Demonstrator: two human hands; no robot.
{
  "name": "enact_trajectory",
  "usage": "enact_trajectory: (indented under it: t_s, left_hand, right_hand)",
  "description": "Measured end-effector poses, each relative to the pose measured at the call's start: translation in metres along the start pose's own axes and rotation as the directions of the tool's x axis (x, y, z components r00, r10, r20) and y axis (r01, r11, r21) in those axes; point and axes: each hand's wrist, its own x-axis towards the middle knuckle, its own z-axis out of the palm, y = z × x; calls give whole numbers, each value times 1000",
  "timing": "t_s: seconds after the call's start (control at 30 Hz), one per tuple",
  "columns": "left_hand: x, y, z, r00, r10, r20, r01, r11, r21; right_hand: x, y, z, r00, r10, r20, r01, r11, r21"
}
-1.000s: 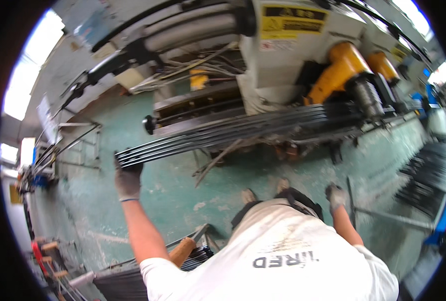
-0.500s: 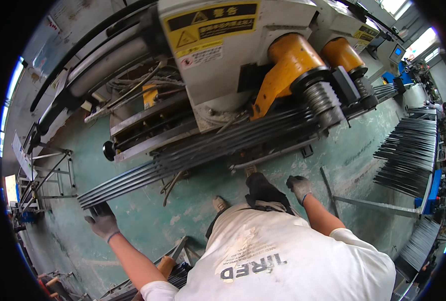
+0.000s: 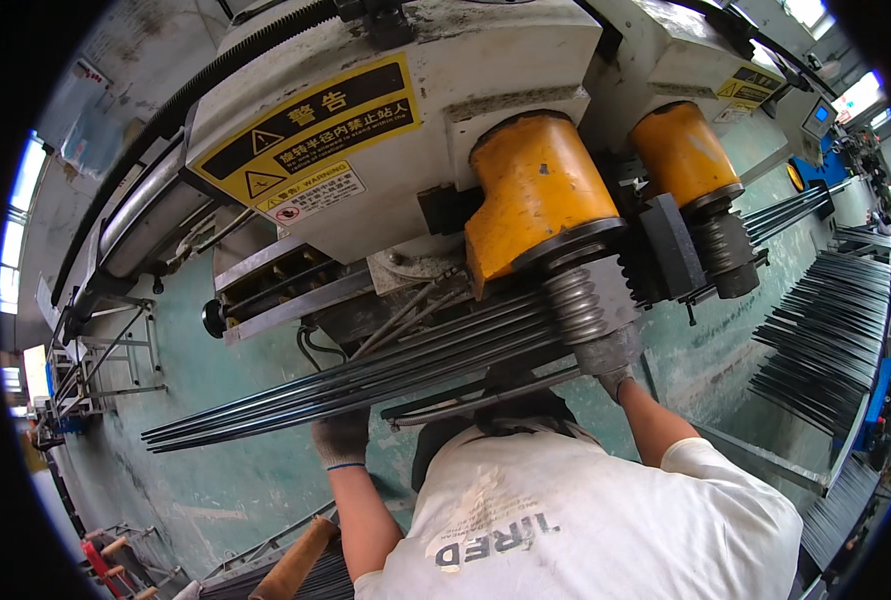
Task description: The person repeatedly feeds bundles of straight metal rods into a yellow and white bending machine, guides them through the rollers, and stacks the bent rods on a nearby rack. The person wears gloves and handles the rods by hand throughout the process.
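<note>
A bundle of long dark metal rods (image 3: 355,375) runs from the left into the bending machine's grooved metal die (image 3: 590,310), below an orange arm (image 3: 537,190). My left hand (image 3: 341,438), in a grey glove with a pale cuff, is at the near side of the bundle. The rods cover its fingers, so I cannot see whether they grip. My right hand (image 3: 615,378), also gloved, is just below the grooved die, which hides most of its fingers. What it touches there cannot be made out.
A second orange arm (image 3: 687,155) with a die stands to the right. A rack of several dark rods (image 3: 820,335) is at the far right. More dark rods (image 3: 315,575) and a brown roll (image 3: 297,560) lie at the lower left. Metal frames (image 3: 125,350) stand on the left.
My left hand has moved right from the rods' left end to nearer my body. The right hand has risen to beneath the die. My view has come closer to the machine.
</note>
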Motion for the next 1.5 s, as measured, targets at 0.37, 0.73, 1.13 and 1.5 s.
enact_trajectory:
  t_s: [0.37,0.73,1.13,1.5]
  left_hand:
    - [-18,44,11,912,-191,362,267,948,-174]
    - [-49,71,2,929,-6,371,21,999,-35]
    - [-78,151,99,918,296,265,-266,954,-141]
    - [-117,273,232,677,728,112,-705,597,383]
  right_hand:
    - [-68,-124,-39,710,625,325,-607,308,733]
    - [-19,-173,-205,618,702,-353,135,348,928]
    - [73,-174,-284,714,680,-167,527,-365,767]
    - [80,-175,-329,743,663,-95,467,-411,783]
